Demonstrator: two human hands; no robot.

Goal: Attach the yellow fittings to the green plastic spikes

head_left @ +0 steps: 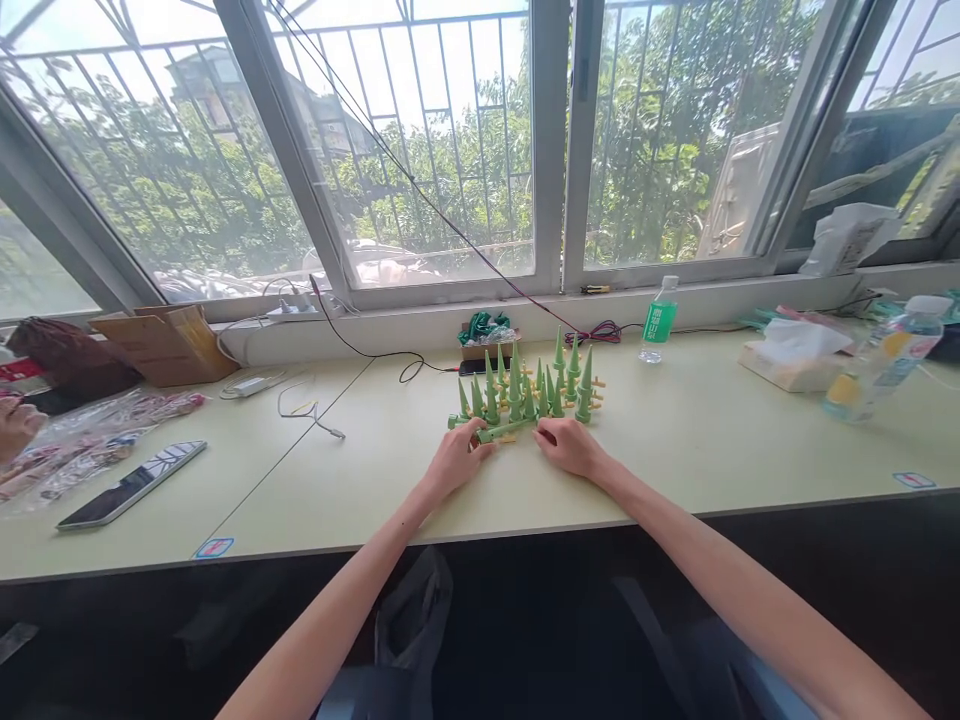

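Note:
A green cone-shaped spike (505,431) lies on its side near the table's front, its wide end at my left hand (455,455). The thumb and fingers of that hand close around this end. The spike's narrow tip reaches the curled fingers of my right hand (571,446), which rests on the table; whether they grip the tip is hidden. Just behind both hands stands a cluster of similar green spikes (514,390), points up, several with small yellow pegs (598,382) sticking out sideways.
Behind the spikes are a dark phone (484,367) and a small box (489,348) with green items. A green-labelled bottle (660,322), tissue box (795,360) and larger bottle (892,365) stand right. At left are a tablet (133,486), a cable (311,412) and another person's hand (16,428).

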